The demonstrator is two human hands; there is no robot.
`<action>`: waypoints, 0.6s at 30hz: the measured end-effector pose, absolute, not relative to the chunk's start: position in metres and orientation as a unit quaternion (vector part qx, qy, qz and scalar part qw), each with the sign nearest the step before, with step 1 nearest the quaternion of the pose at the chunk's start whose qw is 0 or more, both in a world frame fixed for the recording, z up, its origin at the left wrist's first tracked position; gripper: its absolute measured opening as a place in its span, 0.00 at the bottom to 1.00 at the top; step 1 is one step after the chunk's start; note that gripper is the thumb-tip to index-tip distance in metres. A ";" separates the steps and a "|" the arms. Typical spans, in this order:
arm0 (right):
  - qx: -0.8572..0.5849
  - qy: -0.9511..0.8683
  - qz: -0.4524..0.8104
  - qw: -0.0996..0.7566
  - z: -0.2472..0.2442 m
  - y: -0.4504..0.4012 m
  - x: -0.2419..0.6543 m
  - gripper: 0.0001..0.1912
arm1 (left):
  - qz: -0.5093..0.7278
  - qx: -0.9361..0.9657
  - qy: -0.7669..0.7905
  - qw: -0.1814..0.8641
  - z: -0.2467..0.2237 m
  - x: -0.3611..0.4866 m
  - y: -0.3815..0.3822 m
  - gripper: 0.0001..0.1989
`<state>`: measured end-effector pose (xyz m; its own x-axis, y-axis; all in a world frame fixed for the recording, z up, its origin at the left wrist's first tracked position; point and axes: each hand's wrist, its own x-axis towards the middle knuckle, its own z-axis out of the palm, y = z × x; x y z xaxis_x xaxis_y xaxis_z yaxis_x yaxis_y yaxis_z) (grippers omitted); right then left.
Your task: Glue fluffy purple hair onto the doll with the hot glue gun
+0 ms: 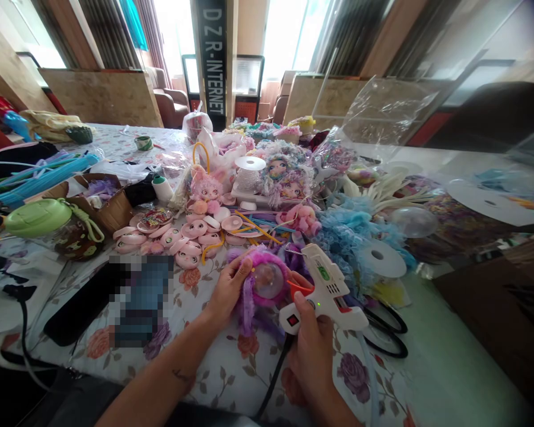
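Observation:
My left hand grips a fuzzy purple-pink craft piece by its left side, thumb on top. A clear, shiny round dome sits in the middle of the piece, and lilac fuzzy strands hang from it. In my right hand is a white glue gun with an orange trigger and a small green light. Its nozzle points left, just above the purple piece; whether it touches cannot be made out. A black cord runs down from the gun's handle.
Pink doll faces lie beyond my left hand, near a spool and finished dolls. Blue fluffy yarn is heaped at right. A green-lidded bottle, a black case and a blurred-out rectangle are at left.

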<state>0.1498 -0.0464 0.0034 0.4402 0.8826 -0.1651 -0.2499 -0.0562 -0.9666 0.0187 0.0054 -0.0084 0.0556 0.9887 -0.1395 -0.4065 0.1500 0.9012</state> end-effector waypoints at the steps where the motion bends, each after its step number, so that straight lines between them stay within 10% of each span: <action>1: -0.572 -0.274 0.453 0.627 0.004 -0.047 0.150 0.16 | 0.545 0.346 0.409 0.646 -0.007 0.019 0.005 0.26; 18: -0.546 -0.247 0.492 0.632 0.013 -0.054 0.151 0.25 | 0.558 0.391 0.391 0.618 0.004 0.013 -0.001 0.25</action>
<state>0.1514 -0.0535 0.0128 0.3946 0.8909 -0.2249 -0.3525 -0.0793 -0.9325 0.0133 -0.0015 0.0043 0.0710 0.9964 -0.0461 -0.3849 0.0700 0.9203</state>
